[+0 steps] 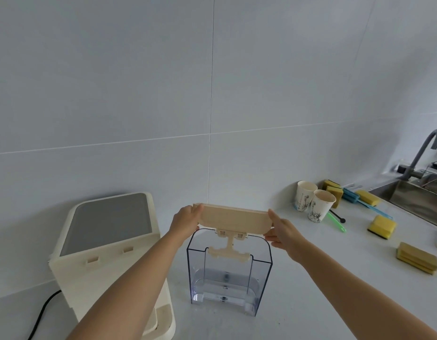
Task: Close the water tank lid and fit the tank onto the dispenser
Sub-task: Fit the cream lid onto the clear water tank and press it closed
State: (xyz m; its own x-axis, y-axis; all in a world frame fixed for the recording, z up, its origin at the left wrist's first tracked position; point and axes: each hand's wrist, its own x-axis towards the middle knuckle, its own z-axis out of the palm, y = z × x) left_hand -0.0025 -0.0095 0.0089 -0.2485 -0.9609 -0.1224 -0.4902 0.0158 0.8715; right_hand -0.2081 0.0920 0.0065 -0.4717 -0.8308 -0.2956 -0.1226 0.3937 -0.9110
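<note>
A clear blue-tinted water tank (228,273) stands upright on the white counter. Its cream lid (236,219) is raised upright above the far rim, joined to the tank by a cream hinge piece (229,252). My left hand (188,215) grips the lid's left end and my right hand (283,229) grips its right end. The cream dispenser (109,244) with a grey top panel stands to the left of the tank, apart from it.
Two paper cups (313,202) stand at the back right. Several yellow sponges (381,225) and brushes lie beyond them, near a steel sink (416,195) with a grey tap. A black cable (42,312) runs from the dispenser's left side. A tiled wall is behind.
</note>
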